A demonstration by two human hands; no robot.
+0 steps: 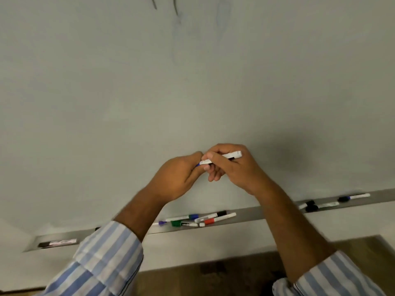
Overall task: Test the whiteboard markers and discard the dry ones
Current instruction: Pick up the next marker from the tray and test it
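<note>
Filling most of my head view is a pale whiteboard (128, 92), with two short dark strokes (164, 5) at its top edge and faint bluish smears below them. Along its lower edge runs a metal marker tray (252, 214). Both of my hands are raised in front of the board, meeting just above the tray. My right hand (235, 167) has its fingers curled round the white barrel of a whiteboard marker (222, 157), which lies roughly level with its butt end sticking out to the right past my thumb. My left hand (177, 178) is closed over the marker's other end, where I can see a bit of blue at the fingertips; it seems to be the cap, though the fingers hide most of it. Both forearms come up from striped blue and white sleeves (102, 259). On the tray between my arms lies a loose cluster of markers: a purple-capped one (161, 222), a green-capped one (181, 224), a blue-capped one (183, 217), a red-capped one (220, 218) and a black-capped one (210, 215), some touching or crossing. Further right, two black-capped markers (310, 205) sit together, and a dark-capped one (353, 197) lies apart. At the tray's left end rests another black marker (57, 242). Below, brownish floor (213, 276) shows.
</note>
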